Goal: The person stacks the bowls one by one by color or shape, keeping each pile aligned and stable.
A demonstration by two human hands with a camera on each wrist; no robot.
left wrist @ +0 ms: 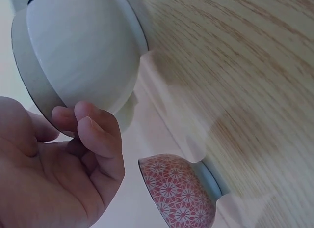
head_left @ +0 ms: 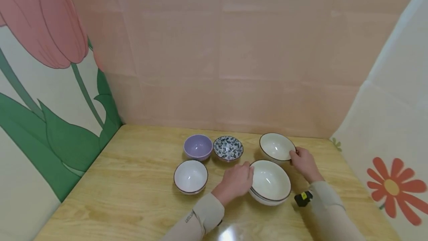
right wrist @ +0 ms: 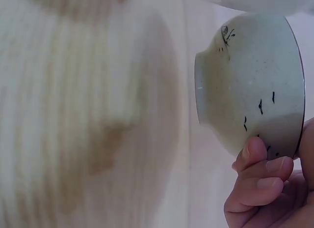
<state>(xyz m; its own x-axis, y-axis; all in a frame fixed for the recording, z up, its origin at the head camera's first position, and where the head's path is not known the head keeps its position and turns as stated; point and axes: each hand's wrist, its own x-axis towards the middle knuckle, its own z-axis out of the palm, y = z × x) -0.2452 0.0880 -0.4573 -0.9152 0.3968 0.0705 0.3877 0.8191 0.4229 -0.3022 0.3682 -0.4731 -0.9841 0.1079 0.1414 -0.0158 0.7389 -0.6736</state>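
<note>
Since our left hand point(head_left: 236, 179) pinches stacked bowls point(head_left: 270, 182), right hand point(head_left: 305, 163) another bowl point(head_left: 276, 146), lower right, hurrying could chip them.

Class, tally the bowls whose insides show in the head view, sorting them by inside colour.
Purple bowl: 1
Dark-and-white patterned bowl: 1
Plain pale: 3 (near-left bowl, near-right bowl, far-right bowl)
Total: 5

Bare left hand point(head_left: 235, 179): fingers point(left wrist: 100, 139) curled, pinching. Bare right hand point(head_left: 305, 164): right of left hand, fingers likewise pinching.
</note>
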